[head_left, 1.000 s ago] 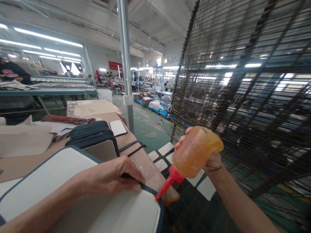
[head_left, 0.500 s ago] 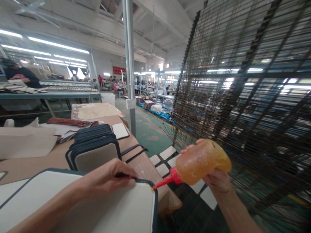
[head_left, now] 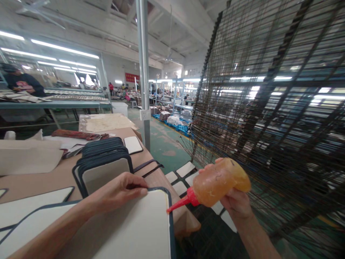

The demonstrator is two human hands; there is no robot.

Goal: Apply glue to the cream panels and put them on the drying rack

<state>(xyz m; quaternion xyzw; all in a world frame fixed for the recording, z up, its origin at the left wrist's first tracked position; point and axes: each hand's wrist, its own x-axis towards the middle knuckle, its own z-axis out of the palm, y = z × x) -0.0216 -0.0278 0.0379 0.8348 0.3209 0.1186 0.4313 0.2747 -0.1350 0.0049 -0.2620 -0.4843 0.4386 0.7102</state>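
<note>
1. Amber bottle [head_left: 219, 182] lies tilted in the right hand [head_left: 237, 203], whose grip is wrapped round its body; I cannot tell how hard it squeezes.
2. I see the left hand [head_left: 129, 187] pinching the upper edge of the pale panel [head_left: 145, 223] between thumb and fingers, much as half a second ago.
3. That panel fills the foreground, its rounded corner near the edge of the counter [head_left: 24, 183]; what bears its lower side is hidden from me.
4. What changes is the red nozzle [head_left: 179, 204]: its tip was at the corner, and now it meets the panel just past the bend, by the dark border [head_left: 170, 233].
5. A thin yellow line [head_left: 165, 198] now traces the curve behind the tip, so I judge the corner covered and the straight side just begun.
6. The dark-edged stack [head_left: 104, 147] stands beyond, unchanged.
</note>
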